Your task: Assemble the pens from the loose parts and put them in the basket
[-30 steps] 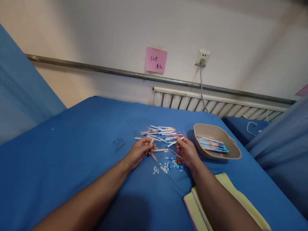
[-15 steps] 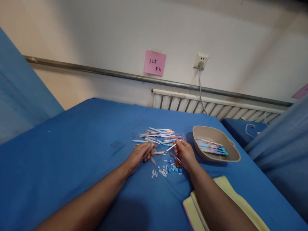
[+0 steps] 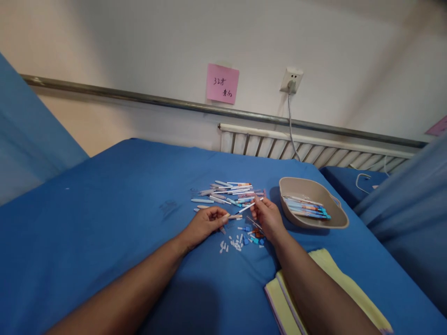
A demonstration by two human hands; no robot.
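Observation:
My right hand (image 3: 268,216) pinches a white pen refill (image 3: 246,208) near its upper end. The refill's dark tip slants down toward my left hand (image 3: 208,224). The left fingers are closed around a grey-brown pen barrel, now mostly hidden in the hand. A beige barrel (image 3: 236,217) lies just beyond the left fingertips. Farther back is a loose pile of pen barrels and refills (image 3: 230,190). Nearer me lie small white pen pieces (image 3: 236,244). Beside them are blue and orange pen pieces (image 3: 254,236), partly behind my right hand.
A beige plastic basket (image 3: 340,222) on the right holds several pens (image 3: 305,208). Folded yellow cloth (image 3: 323,263) lies under my right forearm. All rest on a blue-covered bed (image 3: 115,200). Behind are a radiator (image 3: 258,142) and a wall rail; blue curtains hang at both sides.
My left hand has turned and come closer to the refill tip, so the barrel in it is now mostly hidden. My right hand still holds the refill. The view has shifted slightly.

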